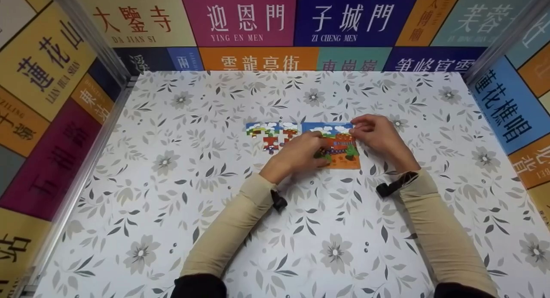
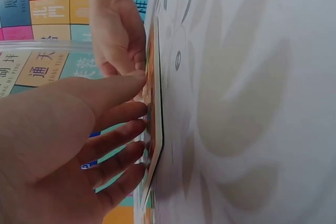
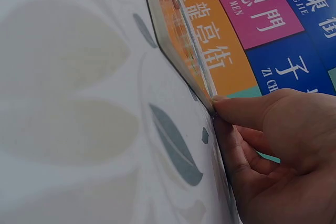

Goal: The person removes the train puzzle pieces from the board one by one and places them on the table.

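A small jigsaw puzzle board [image 1: 346, 162] with a blue-sky, red and orange picture lies on the table. My left hand [image 1: 300, 154] reaches over its left part, the fingers fairly straight and their tips touching the picture, as the left wrist view shows. At the board's upper right edge is my right hand [image 1: 378, 135]. In the right wrist view its thumb [image 3: 247, 109] and forefinger pinch the board's corner. Loose puzzle pieces [image 1: 270, 142], some joined along a strip of sky and clouds, lie left of the board. The left hand hides part of the picture.
The white table [image 1: 172, 203] has a grey leaf and flower print. Panels with large lettering [image 1: 245, 19] stand behind it and along both sides. Dark wrist cameras [image 1: 279, 201] sit at the cuffs of the beige sleeves.
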The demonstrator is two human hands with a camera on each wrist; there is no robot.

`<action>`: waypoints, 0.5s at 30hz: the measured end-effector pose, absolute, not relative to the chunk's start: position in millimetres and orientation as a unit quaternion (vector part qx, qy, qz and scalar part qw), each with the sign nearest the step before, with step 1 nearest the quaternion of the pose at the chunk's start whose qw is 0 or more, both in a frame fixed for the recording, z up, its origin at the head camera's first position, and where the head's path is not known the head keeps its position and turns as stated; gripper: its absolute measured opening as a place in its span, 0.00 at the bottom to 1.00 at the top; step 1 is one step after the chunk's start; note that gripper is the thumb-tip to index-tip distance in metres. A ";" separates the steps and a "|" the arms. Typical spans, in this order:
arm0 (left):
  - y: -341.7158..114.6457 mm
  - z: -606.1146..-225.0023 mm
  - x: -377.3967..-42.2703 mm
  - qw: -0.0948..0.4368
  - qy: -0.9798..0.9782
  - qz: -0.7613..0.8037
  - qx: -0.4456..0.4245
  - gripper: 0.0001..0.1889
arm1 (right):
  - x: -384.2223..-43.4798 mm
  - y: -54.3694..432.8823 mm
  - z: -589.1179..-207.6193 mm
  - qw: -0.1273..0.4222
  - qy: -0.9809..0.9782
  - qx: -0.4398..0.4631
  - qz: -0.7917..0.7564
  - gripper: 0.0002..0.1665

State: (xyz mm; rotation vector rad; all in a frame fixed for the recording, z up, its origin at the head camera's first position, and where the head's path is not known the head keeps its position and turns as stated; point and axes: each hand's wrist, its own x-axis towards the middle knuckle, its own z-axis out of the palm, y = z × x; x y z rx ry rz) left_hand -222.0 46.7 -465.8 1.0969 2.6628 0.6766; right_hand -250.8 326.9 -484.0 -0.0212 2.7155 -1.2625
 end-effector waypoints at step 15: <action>36.4 -469.8 -234.1 0.071 0.913 0.246 0.319 0.19 | -253.0 328.1 -485.9 0.056 0.906 -0.036 -0.419 0.24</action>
